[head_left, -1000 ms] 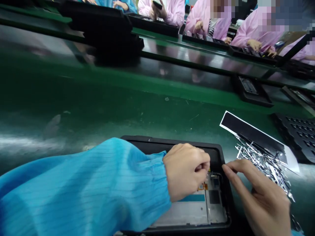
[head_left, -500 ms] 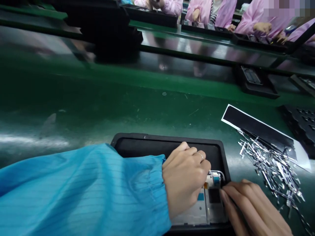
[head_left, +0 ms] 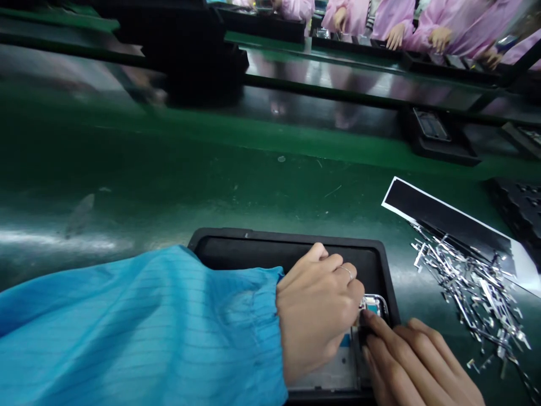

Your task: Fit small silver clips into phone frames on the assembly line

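The striped blue sleeve [head_left: 160, 327] has a gathered, apparently elastic cuff [head_left: 266, 324].

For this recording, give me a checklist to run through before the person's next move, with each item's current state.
1. Flat silver-grey metal device frame lies within the shallow black rectangular tray: ok.
2. Right hand has fingertips at the frame's right end: ok.
3. Left hand has something between its fingertips: cannot tell, they are hidden behind the hand.
4. Left hand free of jewellery: not ok, it wears a thin silver-coloured ring.
5. Pile of small shiny silver strips lies outside the tray: ok.
6. Strips kept off the long black sheet with white edges: not ok, some overlap it.
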Demonstrator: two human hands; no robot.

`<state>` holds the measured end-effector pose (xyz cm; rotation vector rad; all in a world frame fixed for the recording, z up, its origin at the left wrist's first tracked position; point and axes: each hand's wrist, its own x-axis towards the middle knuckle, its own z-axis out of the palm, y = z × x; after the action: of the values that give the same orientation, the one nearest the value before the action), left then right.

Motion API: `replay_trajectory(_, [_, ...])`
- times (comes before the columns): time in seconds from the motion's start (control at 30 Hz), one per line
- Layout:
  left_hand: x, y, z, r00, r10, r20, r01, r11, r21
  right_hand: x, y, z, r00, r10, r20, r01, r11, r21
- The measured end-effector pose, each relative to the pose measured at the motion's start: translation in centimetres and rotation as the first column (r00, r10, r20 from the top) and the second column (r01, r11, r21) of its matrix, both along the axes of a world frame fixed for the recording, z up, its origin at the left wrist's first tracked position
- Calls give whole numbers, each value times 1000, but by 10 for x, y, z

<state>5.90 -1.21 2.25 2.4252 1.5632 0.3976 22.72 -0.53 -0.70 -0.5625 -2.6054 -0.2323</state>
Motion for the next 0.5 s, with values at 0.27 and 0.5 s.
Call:
replay_trajectory(0.27, [4, -1, -2, 999, 16, -34, -14, 998, 62, -1, 0, -2, 1000, 0, 2, 0, 1000, 31])
replay_trajectory(0.5, [4, -1, -1, 999, 8, -49, -3, 996, 89, -2, 1, -4, 1000, 13, 10, -13, 999, 48])
